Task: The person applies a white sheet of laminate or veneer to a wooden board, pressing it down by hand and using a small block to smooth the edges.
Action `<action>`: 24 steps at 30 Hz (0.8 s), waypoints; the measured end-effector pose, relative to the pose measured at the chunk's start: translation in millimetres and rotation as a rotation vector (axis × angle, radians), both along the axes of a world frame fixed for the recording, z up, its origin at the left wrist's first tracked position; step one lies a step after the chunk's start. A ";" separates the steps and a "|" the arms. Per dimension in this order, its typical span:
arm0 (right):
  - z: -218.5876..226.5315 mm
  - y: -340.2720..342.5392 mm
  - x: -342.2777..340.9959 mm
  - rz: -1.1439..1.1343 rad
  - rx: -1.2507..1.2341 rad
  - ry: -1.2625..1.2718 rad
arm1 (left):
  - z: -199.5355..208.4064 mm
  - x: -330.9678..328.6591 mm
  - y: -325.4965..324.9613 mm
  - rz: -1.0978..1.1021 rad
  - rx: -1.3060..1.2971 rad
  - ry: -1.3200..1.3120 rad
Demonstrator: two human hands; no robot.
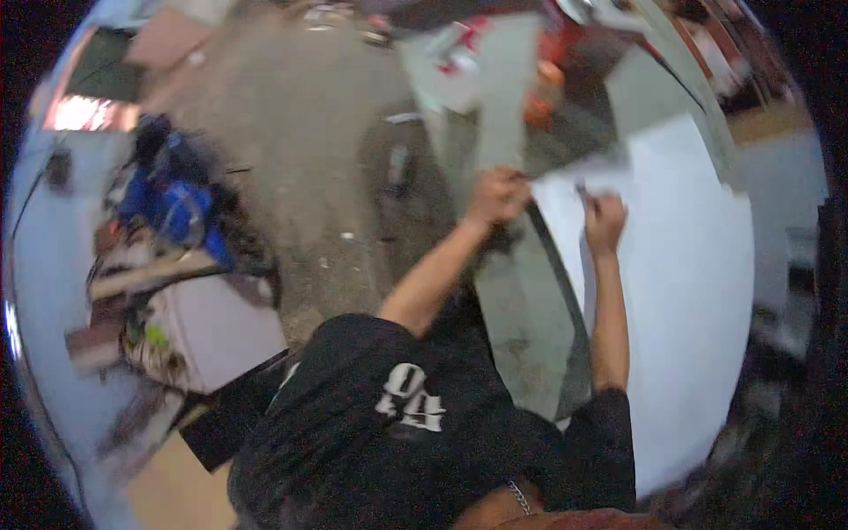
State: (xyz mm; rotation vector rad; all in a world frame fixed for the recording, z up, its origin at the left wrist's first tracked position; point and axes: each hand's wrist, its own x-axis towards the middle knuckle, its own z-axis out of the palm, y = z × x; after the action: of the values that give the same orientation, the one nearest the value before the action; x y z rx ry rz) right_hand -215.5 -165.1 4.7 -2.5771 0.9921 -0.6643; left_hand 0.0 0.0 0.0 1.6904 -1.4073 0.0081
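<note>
My left hand is closed at the far left corner of a large white sheet. Blur hides what its fingers hold, if anything. Over the sheet, my right hand is closed around a small dark tool, whose tip points up and left; I cannot make out its kind. The sheet covers the right part of a grey-green work surface. A dark strip or edge runs along the sheet's left side, between my two forearms.
An orange object stands beyond my hands, with a red and white item to its left. On the left, blue cloth or bags are heaped near a pale box. Bare floor lies between heap and work surface.
</note>
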 end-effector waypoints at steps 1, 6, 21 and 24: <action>14.7 -9.3 12.8 -0.085 -0.002 -0.050 | -7.0 5.6 6.4 0.053 0.077 0.013; 10.9 -50.3 43.1 -0.016 -0.050 -0.121 | 0.6 -15.7 -3.1 0.075 0.141 0.017; 76.2 -9.1 27.7 0.026 0.374 -0.003 | -4.9 -12.9 4.3 0.073 0.170 0.063; 75.2 -11.4 23.2 0.119 0.360 0.114 | -3.9 -12.2 1.9 0.065 0.166 0.078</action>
State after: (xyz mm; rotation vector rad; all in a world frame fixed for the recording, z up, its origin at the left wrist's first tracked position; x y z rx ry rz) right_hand -192.2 -176.5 79.9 -2.3500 0.8902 -0.2792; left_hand -12.2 1.9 -3.9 1.8520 -1.3254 -0.1406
